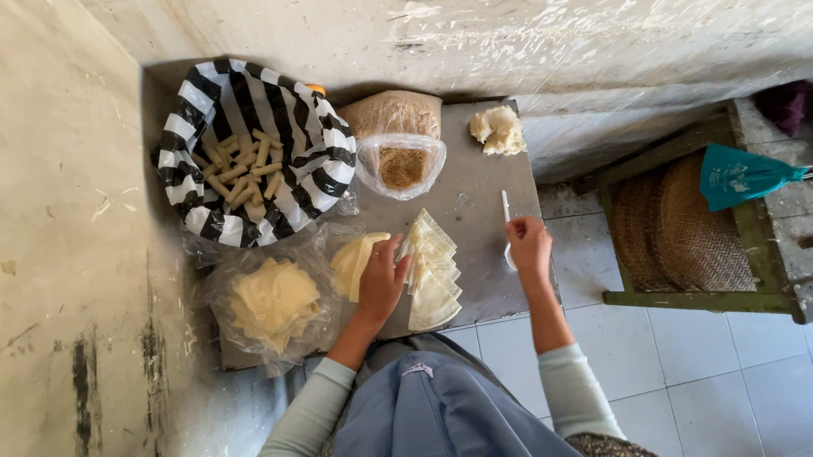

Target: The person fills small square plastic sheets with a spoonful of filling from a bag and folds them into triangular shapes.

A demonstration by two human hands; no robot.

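Wrappers (431, 272), thin pale pastry sheets fanned in a stack, lie at the near middle of the table (478, 172). Our left hand (380, 279) rests on the stack's left edge, fingers bent down onto the top sheet; we cannot tell whether a sheet is pinched or only touched. Our right hand (529, 244) sits just right of the stack, fingers closed on the handle of a white spoon (507, 233) that lies along the table.

We judge the step in hand to be separating one sheet from the stack. The next move calls for a light lift at one corner so only a single sheet comes away untorn.

Beside the left hand lie more pale sheets in clear plastic (275, 301). Behind them stands a striped bag (256, 151) holding finished rolls (241, 168). At the far edge sit a bag of brown filling (402, 163) and a lump of dough (498, 130). A woven stool (675, 231) stands well apart to the right.
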